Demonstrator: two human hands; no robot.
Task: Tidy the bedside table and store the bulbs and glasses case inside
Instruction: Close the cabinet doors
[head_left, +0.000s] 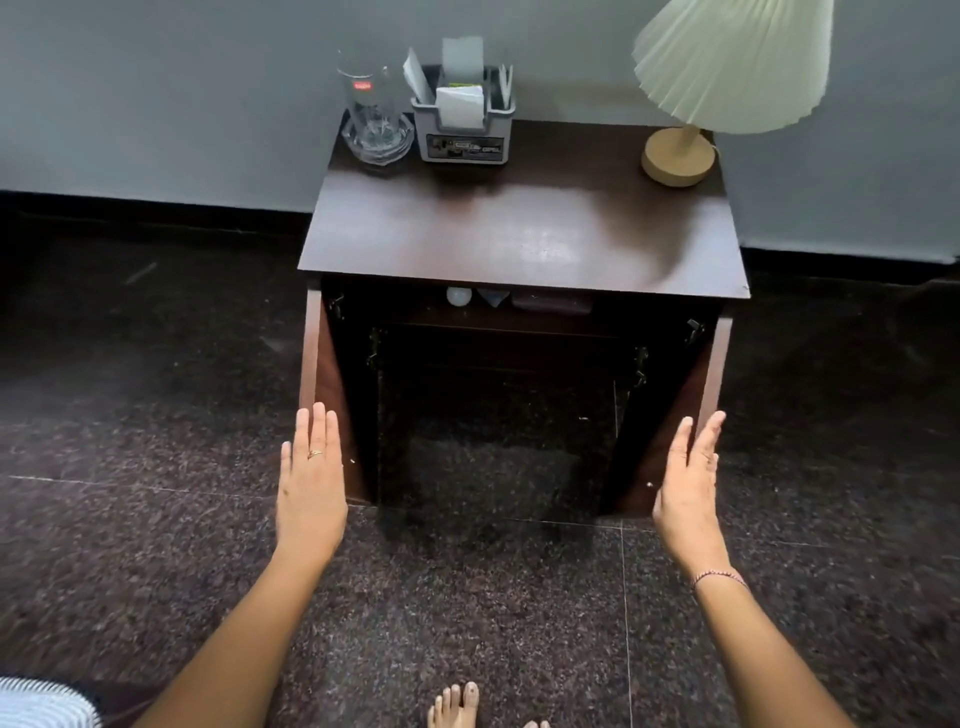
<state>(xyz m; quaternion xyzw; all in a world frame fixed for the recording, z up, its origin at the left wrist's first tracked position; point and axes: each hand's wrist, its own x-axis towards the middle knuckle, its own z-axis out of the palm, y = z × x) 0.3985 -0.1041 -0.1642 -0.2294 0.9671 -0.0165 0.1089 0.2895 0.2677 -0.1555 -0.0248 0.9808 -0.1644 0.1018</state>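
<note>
Nearly finished, by the look of it. Stored on the inner shelf of the table (519, 234): pale bulbs (459, 296) and, just beside them, what seems to be the dark glasses case (551, 303), dim in shadow. Left to do: shutting the open doors (332, 415). Left hand (311, 483) and right hand (685, 483) flat, fingers straight, grasping nothing, one at each door's outer face. Up top, at the back: glass (371, 98), grey organiser (464, 124), lamp (680, 156). Nothing visibly blocking the swing.

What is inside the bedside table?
On its upper shelf lie a white bulb, a second pale bulb and a dark glasses case. The tabletop covers the back of the shelf; the lower part is too dark to judge.
</note>
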